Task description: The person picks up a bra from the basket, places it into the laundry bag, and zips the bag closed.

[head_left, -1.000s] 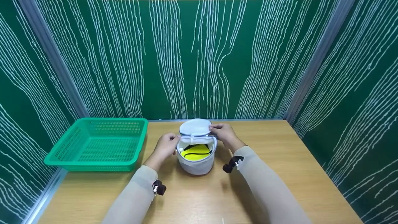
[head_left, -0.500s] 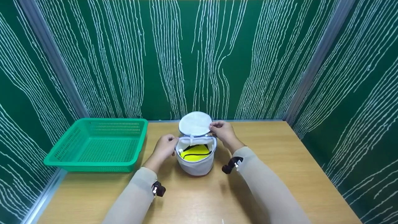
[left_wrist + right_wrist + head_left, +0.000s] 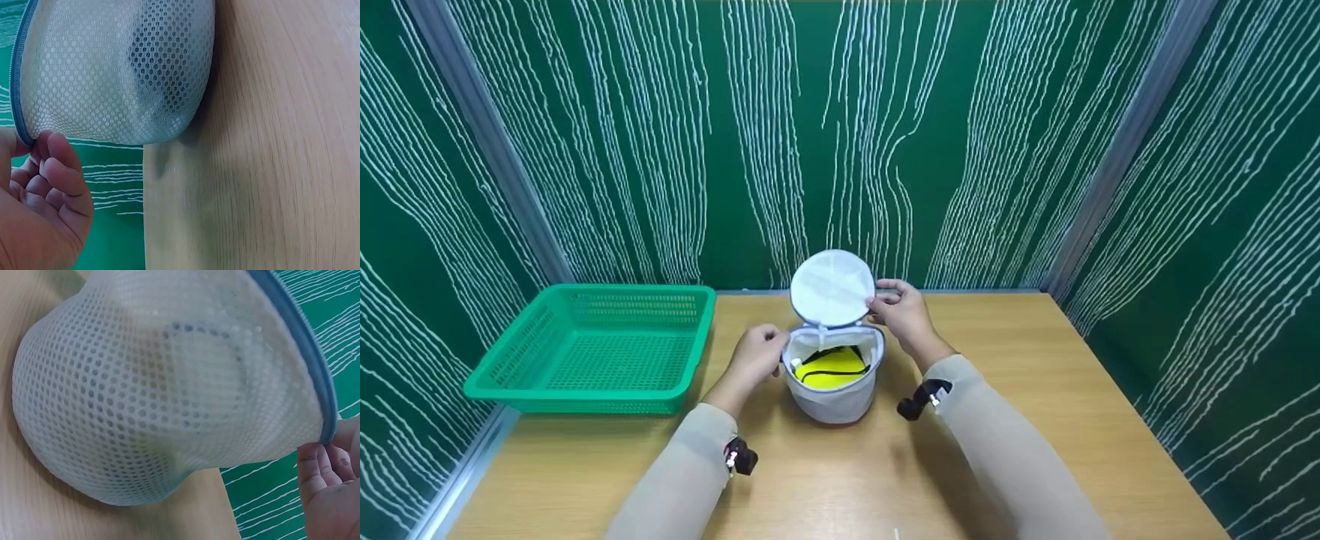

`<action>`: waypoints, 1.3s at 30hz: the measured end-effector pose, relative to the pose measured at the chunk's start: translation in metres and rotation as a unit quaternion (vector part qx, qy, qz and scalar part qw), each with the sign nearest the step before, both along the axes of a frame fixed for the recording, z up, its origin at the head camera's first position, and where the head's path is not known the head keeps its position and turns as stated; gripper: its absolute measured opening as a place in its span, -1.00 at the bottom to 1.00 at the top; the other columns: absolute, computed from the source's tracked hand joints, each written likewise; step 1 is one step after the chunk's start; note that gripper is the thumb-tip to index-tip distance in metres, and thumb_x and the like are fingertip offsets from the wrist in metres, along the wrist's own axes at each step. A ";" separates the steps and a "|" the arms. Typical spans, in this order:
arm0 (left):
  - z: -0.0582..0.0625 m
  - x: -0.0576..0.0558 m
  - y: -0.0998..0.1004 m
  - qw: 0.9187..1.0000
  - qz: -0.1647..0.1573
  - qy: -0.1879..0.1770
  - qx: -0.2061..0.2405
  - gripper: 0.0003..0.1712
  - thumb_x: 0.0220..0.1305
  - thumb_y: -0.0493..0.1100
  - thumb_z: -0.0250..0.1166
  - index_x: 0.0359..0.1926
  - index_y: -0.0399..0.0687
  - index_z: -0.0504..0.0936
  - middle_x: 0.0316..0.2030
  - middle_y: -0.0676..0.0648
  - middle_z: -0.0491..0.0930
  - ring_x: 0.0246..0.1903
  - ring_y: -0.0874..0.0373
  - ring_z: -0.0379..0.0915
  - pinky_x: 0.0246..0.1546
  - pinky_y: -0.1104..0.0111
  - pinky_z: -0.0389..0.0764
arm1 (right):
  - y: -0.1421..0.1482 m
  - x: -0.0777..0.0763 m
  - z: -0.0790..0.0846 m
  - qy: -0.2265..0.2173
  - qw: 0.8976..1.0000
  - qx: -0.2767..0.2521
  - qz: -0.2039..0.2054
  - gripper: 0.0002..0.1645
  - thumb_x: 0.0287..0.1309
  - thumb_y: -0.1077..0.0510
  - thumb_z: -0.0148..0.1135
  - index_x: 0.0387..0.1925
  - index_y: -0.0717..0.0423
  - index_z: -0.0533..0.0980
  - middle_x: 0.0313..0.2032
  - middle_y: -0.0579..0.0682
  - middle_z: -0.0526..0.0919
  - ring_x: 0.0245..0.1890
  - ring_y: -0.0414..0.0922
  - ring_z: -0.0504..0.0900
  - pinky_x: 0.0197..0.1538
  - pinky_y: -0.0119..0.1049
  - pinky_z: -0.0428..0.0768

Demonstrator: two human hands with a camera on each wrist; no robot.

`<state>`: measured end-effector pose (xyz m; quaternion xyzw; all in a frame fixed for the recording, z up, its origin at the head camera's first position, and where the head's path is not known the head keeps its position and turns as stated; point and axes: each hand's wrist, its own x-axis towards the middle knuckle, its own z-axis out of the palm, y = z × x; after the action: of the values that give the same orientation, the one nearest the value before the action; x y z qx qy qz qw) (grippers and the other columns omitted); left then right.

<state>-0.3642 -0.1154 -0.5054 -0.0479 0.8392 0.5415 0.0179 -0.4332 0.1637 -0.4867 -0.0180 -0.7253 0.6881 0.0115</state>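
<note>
A white mesh laundry bag [image 3: 831, 409] stands on the table with its round lid [image 3: 832, 287] lifted up at the back. Inside lies something bright yellow [image 3: 829, 364] with a black cord across it; its kind does not show. My left hand [image 3: 757, 352] pinches the bag's rim at the left, and the left wrist view has thumb and fingertips at the blue-grey zip edge [image 3: 18, 79]. At the lid's right edge, my right hand [image 3: 906, 315] holds on with thumb and fingers. Close up in the right wrist view, those fingers [image 3: 315, 467] meet the zip-trimmed edge [image 3: 306, 349].
A green plastic basket [image 3: 592, 401] stands on the left of the wooden table [image 3: 1035, 420]. Green walls with white wavy lines [image 3: 840, 150] rise behind the table and at both sides. Black cameras [image 3: 911, 405] are strapped to both sleeves.
The lid has swung up and back, so its whole round inner face shows. My right hand has risen slightly with it, its fingers spreading a little. The left hand keeps its place.
</note>
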 end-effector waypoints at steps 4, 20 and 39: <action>-0.001 0.000 0.000 1.000 -0.001 0.002 -0.001 -0.69 0.69 -0.02 0.18 -0.24 -0.04 0.66 -0.40 -0.04 0.56 -0.49 0.05 0.52 -0.54 0.39 0.45 | 0.002 0.002 0.005 0.003 1.000 -0.013 0.003 -0.53 0.56 0.32 0.40 0.40 0.23 0.61 -0.02 0.11 0.85 -0.24 -0.16 0.85 -0.03 -0.31 0.88; 0.001 0.004 -0.001 0.999 0.009 0.019 0.030 -0.72 0.64 -0.03 0.26 -0.15 -0.12 0.75 -0.44 -0.01 0.58 -0.62 0.15 0.45 -0.60 0.42 0.44 | 0.005 0.012 0.017 0.062 0.997 -0.040 0.021 -0.73 0.46 0.37 0.47 0.12 0.33 0.72 -0.15 0.07 0.90 -0.30 -0.17 0.88 -0.05 -0.30 0.89; 0.000 0.003 0.001 0.998 0.013 0.011 0.062 -0.72 0.64 -0.05 0.25 -0.26 -0.08 0.67 -0.50 0.00 0.53 -0.62 0.13 0.45 -0.64 0.43 0.41 | 0.011 0.022 0.010 0.129 0.991 -0.007 0.030 -0.88 0.39 0.44 0.47 -0.10 0.28 0.76 -0.18 0.06 0.91 -0.24 -0.16 0.89 -0.04 -0.28 0.89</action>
<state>-0.3610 -0.1146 -0.5057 -0.0515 0.8033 0.5933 0.0049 -0.4112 0.1748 -0.4770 0.0930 -0.7131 0.6898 0.0842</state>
